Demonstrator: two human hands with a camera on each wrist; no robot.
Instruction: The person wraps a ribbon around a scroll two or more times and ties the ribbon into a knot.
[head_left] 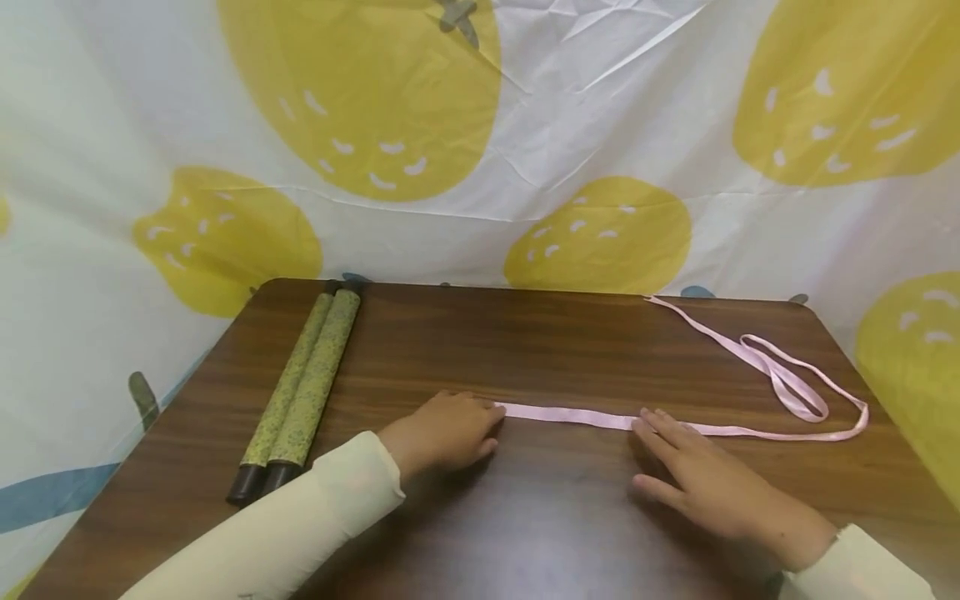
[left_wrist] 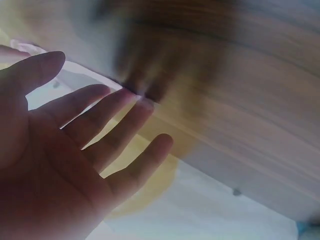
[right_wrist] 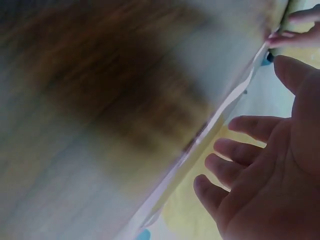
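Observation:
A narrow pink ribbon (head_left: 566,414) lies across the dark wooden table, its left stretch nearly straight between the two hands. At its left end, my left hand (head_left: 448,432) rests with its fingertips on the ribbon. My right hand (head_left: 701,475) has its fingertips on the same ribbon farther right, thumb apart. In the left wrist view the left fingers (left_wrist: 120,131) are extended and spread, the middle ones meeting the ribbon. The right wrist view shows the right fingers (right_wrist: 227,170) slightly bent and spread beside the ribbon (right_wrist: 225,102).
Right of my right hand, the ribbon's remainder loops loosely (head_left: 798,396) and runs to the table's back edge. Two yellow-green patterned rolls with black ends (head_left: 307,379) lie side by side at the left. A white curtain with yellow fruit print (head_left: 585,142) hangs behind the table (head_left: 480,333).

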